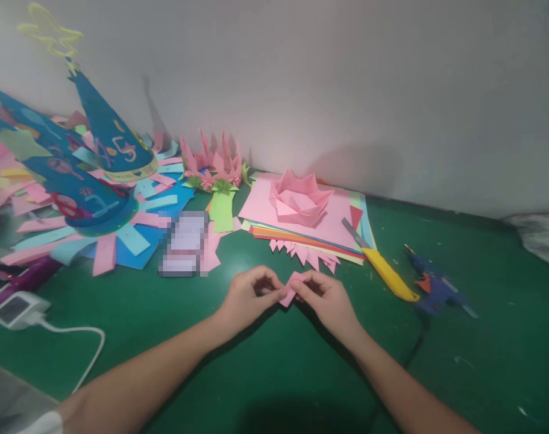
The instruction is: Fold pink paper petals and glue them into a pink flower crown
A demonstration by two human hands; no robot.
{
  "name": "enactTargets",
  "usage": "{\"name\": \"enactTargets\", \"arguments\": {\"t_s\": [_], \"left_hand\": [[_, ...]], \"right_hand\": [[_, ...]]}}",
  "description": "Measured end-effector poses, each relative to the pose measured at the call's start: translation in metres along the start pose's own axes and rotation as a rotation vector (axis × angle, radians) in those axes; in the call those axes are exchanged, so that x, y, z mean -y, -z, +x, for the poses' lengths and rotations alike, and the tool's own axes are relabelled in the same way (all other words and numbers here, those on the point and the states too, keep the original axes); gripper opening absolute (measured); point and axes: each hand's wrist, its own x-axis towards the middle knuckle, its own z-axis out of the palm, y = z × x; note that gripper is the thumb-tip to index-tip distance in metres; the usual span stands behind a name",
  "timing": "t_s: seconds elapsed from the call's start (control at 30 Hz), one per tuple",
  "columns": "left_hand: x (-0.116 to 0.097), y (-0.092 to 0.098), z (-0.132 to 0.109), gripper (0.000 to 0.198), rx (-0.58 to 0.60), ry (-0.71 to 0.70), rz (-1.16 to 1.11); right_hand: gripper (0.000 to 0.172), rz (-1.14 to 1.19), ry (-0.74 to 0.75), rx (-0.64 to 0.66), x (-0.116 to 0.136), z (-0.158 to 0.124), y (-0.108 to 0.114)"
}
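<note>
Both my hands meet over the green table (274,374) and pinch one small folded piece of pink paper (290,291). My left hand (247,296) grips its left side with curled fingers. My right hand (325,296) holds the right side between thumb and fingertips. Just beyond the hands lies a stack of coloured paper sheets (301,232) with a folded pink paper flower (298,200) on top. Small pink folded points (308,253) line the stack's near edge.
A yellow utility knife (382,268) and a blue glue gun (432,286) lie to the right. Blue paper cones (97,163) with paper strips crowd the left. A pink paper lotus (213,166) stands by the wall. A white charger with cable (18,310) sits near left.
</note>
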Motion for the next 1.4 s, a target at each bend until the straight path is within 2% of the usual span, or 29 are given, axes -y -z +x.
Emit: {"name": "enactTargets", "arguments": {"t_s": [0.17, 0.3, 0.5, 0.77, 0.87, 1.0, 1.17, 1.4], "left_hand": [[-0.003, 0.001, -0.001, 0.005, 0.026, -0.123, 0.070], [-0.005, 0.001, -0.002, 0.011, 0.052, -0.207, 0.112], [-0.005, 0.003, 0.000, 0.014, 0.051, -0.177, 0.167], [-0.002, 0.006, 0.001, 0.016, 0.090, -0.211, 0.313], [-0.002, 0.006, 0.000, 0.016, 0.108, -0.196, 0.384], [-0.004, 0.006, -0.002, 0.017, 0.083, -0.214, 0.455], [-0.003, 0.009, -0.003, 0.017, 0.063, -0.210, 0.535], [-0.005, 0.013, -0.005, 0.020, 0.108, -0.203, 0.626]], "right_hand": [[0.027, -0.021, 0.029, 0.007, -0.001, 0.000, 0.001], [0.031, -0.028, 0.046, 0.026, 0.002, -0.001, 0.001], [0.032, -0.124, 0.087, -0.009, 0.001, -0.002, 0.001], [0.032, -0.506, 0.244, -0.079, -0.007, -0.001, 0.000], [0.027, -0.578, 0.283, -0.061, -0.009, 0.000, 0.000], [0.015, -0.546, 0.399, -0.076, -0.007, 0.001, 0.002], [0.018, -0.563, 0.583, 0.060, -0.006, 0.002, 0.002], [0.020, -0.679, 0.651, 0.153, -0.008, 0.002, 0.000]]}}
